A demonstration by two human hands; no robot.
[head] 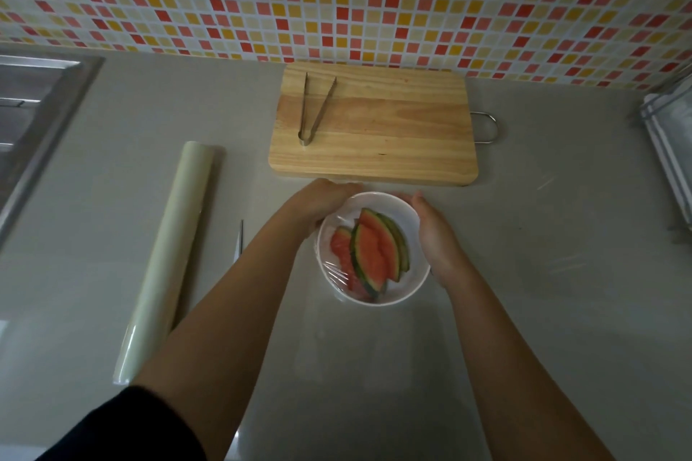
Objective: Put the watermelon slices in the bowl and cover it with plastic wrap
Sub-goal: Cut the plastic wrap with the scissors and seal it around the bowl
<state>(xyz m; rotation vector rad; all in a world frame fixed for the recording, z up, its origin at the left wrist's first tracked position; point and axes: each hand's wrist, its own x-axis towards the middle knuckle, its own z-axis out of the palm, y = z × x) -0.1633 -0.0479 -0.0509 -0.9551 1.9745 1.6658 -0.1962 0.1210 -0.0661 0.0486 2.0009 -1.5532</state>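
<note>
Cupping white bowl (pixel 374 296) from both sides: left hand (pixel 324 204) curved against far-left rim, right hand (pixel 434 232) curved against right rim, fingers loosely bent, pressing on plastic wrap (pixel 337 269) stretched over bowl. Watermelon slices (pixel 374 251) inside bowl, between hands. Wrap roll (pixel 168 258) on counter well left. Tongs (pixel 314 108) on wooden cutting board (pixel 393 138) just beyond bowl.

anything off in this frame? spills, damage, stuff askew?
Nothing stands out. Watermelon slices sit inside the bowl under plastic wrap, both hands at its rim. Tongs lie on the cutting board, wrap roll flat on the counter. No spills visible.
</note>
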